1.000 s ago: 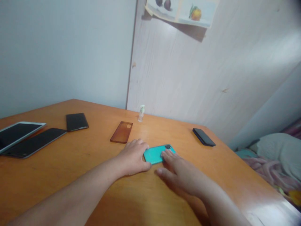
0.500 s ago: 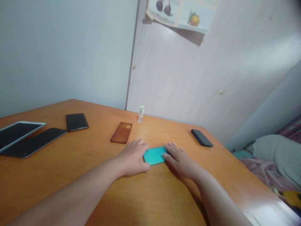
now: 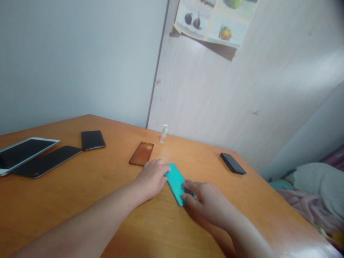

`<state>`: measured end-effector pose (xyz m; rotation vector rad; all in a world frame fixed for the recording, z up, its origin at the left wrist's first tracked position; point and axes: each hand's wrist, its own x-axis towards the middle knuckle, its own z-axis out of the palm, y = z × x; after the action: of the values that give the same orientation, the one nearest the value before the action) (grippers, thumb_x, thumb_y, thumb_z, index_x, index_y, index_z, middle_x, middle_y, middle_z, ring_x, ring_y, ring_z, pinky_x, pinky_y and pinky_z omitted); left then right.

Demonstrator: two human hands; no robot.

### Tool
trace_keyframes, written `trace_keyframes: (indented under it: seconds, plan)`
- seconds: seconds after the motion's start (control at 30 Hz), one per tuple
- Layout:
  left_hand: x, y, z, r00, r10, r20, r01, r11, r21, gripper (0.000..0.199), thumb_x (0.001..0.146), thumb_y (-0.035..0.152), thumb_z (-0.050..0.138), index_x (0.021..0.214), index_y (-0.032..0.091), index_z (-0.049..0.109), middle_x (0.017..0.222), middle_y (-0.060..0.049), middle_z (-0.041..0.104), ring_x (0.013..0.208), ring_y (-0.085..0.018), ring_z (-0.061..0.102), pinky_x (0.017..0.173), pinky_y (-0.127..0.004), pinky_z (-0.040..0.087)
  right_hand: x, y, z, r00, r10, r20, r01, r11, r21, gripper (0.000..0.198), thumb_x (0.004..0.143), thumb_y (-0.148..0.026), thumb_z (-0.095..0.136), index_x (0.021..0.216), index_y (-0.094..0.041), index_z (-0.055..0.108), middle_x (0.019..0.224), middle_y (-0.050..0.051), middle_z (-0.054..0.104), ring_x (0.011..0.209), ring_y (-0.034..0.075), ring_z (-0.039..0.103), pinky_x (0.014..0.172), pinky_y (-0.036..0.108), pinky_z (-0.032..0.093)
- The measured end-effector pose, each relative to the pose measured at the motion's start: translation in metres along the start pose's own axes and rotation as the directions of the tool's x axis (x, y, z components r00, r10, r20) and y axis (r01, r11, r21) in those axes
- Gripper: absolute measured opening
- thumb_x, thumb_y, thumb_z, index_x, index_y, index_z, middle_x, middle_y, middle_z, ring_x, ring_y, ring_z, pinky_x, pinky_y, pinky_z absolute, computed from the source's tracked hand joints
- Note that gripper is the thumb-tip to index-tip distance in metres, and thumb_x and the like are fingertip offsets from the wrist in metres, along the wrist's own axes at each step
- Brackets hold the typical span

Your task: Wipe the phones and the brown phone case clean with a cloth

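A turquoise phone (image 3: 174, 181), back upward, lies slantwise over the middle of the table. My left hand (image 3: 153, 179) is closed on its far left edge, with the fingertips over the corner. At the near right side my right hand (image 3: 201, 199) grips it between thumb and fingers. Between those fingers a dark part with a bright turquoise edge shows; I cannot tell exactly what it is. Just beyond my left hand lies a brown see-through phone case (image 3: 142, 154).
A small clear pump bottle (image 3: 163, 134) stands near the wall. On the left lie a white-framed tablet (image 3: 25, 153), a long dark device (image 3: 49, 162) and a black device (image 3: 92, 139). A dark folding case (image 3: 232, 163) is by the table's right edge. Bedding (image 3: 317, 190) lies beyond.
The turquoise phone has turned from lying crosswise to slanting, its right end swinging toward me. My right hand has moved nearer with it, while my left hand stays at the other end.
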<state>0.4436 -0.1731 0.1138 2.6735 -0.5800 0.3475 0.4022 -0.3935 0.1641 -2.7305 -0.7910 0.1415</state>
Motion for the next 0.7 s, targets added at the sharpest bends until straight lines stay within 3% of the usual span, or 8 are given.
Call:
trace_keyframes:
  seconds: [0.13, 0.23, 0.3, 0.43, 0.57, 0.7]
  plan:
    - [0.002, 0.002, 0.003, 1.0, -0.014, -0.015, 0.014, 0.999, -0.047, 0.022, 0.085, 0.022, 0.052, 0.1, 0.022, 0.067, 0.096, -0.008, 0.064, 0.093, -0.024, 0.061, 0.081, -0.035, 0.046, -0.008, -0.018, 0.0, 0.991, -0.115, 0.065, 0.106, 0.987, 0.123, 0.02, 0.091, -0.027, 0.048, 0.094, -0.023, 0.067, 0.092, 0.001, 0.07, 0.083, 0.017, 0.062, 0.077, 0.028, 0.046]
    - [0.002, 0.003, 0.004, 0.999, 0.036, 0.009, -0.035, 0.994, -0.102, 0.028, 0.083, 0.021, 0.054, 0.109, 0.02, 0.064, 0.106, -0.008, 0.066, 0.103, -0.025, 0.06, 0.09, -0.036, 0.046, -0.009, -0.024, 0.004, 0.971, -0.22, 0.091, 0.203, 0.965, 0.167, 0.027, 0.091, -0.028, 0.048, 0.111, -0.026, 0.067, 0.113, 0.003, 0.069, 0.106, 0.021, 0.061, 0.094, 0.035, 0.045]
    - [0.001, 0.004, 0.006, 0.997, 0.075, 0.036, -0.068, 0.983, -0.173, 0.036, 0.081, 0.017, 0.054, 0.117, 0.02, 0.059, 0.116, -0.008, 0.065, 0.111, -0.024, 0.058, 0.097, -0.035, 0.045, -0.006, -0.02, 0.008, 0.961, -0.259, 0.094, 0.243, 0.957, 0.158, 0.035, 0.092, -0.031, 0.048, 0.124, -0.027, 0.062, 0.13, 0.004, 0.063, 0.124, 0.025, 0.052, 0.108, 0.042, 0.036]
    - [0.001, 0.004, 0.005, 0.989, 0.133, 0.065, -0.112, 0.96, -0.258, 0.042, 0.085, 0.015, 0.048, 0.126, 0.022, 0.052, 0.13, -0.006, 0.059, 0.12, -0.02, 0.054, 0.105, -0.032, 0.041, 0.005, 0.002, 0.017, 0.989, -0.135, 0.055, 0.131, 0.989, 0.067, 0.046, 0.097, -0.037, 0.043, 0.141, -0.027, 0.049, 0.15, 0.007, 0.045, 0.142, 0.027, 0.032, 0.117, 0.052, 0.018]
    - [-0.003, 0.009, -0.004, 0.995, 0.071, 0.063, -0.062, 0.988, -0.138, 0.037, 0.086, 0.032, 0.053, 0.122, 0.022, 0.056, 0.12, -0.009, 0.062, 0.115, -0.025, 0.055, 0.1, -0.038, 0.043, 0.012, 0.018, 0.022, 0.999, 0.044, 0.014, -0.044, 0.999, -0.004, 0.053, 0.099, -0.045, 0.036, 0.147, -0.022, 0.041, 0.155, 0.011, 0.036, 0.146, 0.03, 0.023, 0.116, 0.057, 0.018]
    - [-0.01, 0.015, -0.015, 0.995, -0.04, 0.088, 0.043, 0.999, -0.032, 0.057, 0.073, 0.059, 0.064, 0.117, 0.024, 0.057, 0.111, -0.01, 0.061, 0.107, -0.033, 0.057, 0.088, -0.044, 0.047, 0.007, 0.006, 0.021, 0.997, -0.065, 0.033, 0.064, 0.997, 0.039, 0.054, 0.101, -0.048, 0.031, 0.147, -0.023, 0.041, 0.154, 0.01, 0.036, 0.145, 0.026, 0.026, 0.119, 0.052, 0.017]
